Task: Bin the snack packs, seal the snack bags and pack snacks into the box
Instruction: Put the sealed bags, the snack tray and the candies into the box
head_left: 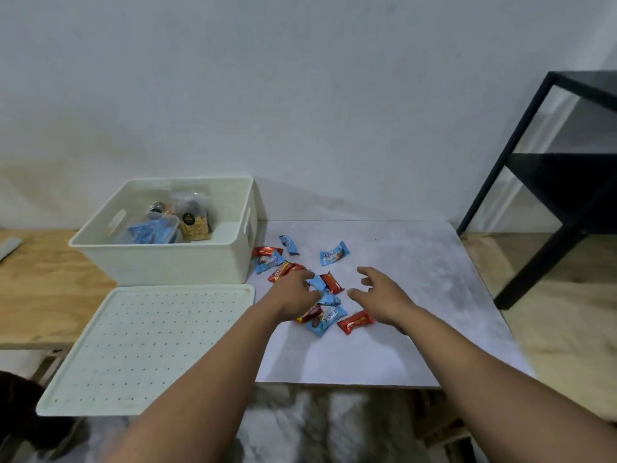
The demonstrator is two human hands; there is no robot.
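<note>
My left hand (293, 290) is down on the packs (329, 294) scattered at the middle of the pale surface (434, 279), its fingers curled onto a blue pack (317, 283); whether they have actually pinched it I cannot tell, since the fingertips blur into the wrappers. My right hand (380, 295) hovers just at 3 o'clock of the pile, grip spread, fingers relaxed and holding nothing.

The packs lie in a loose heap, blue and red, a few strays toward 12 o'clock, one red pack (355, 321) at 6 o'clock of my right hand. The box (167, 259) stands at 10 o'clock of the pile, open, with a snack bag (194, 217) and a clear tub (152, 230) of blue packs inside. Its lid (150, 345) lies flat at 8 o'clock.

I judge these packs light, crinkly and slick, easy to scatter with a careless sweep. Best taken by pinching across the middle or a crimped end, or scooped several at once between both hands.
</note>
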